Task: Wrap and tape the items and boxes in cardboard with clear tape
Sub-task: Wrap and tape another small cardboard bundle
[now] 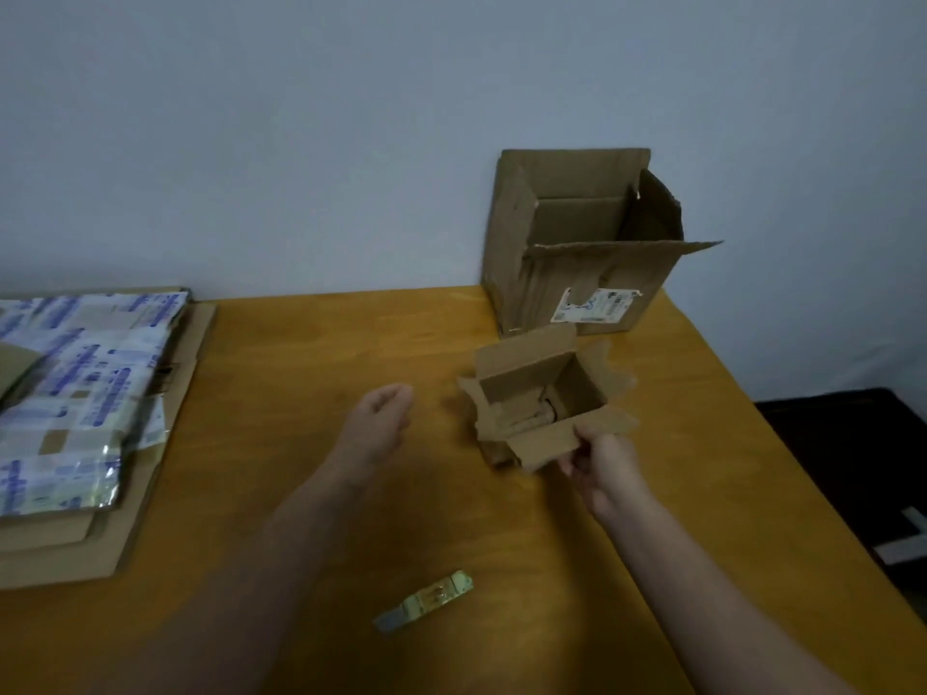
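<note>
At the far left, flat cardboard sheets point(150, 494) lie stacked on the table point(301, 353), with blue-printed shiny packs point(75, 393) on top. The left hand point(373, 423) is near the table's middle, fingers loosely curled, holding nothing. Nearer the front edge lies a small yellow-green tool point(426, 599); what it is I cannot tell. Right of the left hand stands a small box point(542, 398), flaps up, something blurred inside. The right hand point(602, 464) pinches its near flap. Just behind stands a big box point(577, 243), open, labelled, against the wall.
</note>
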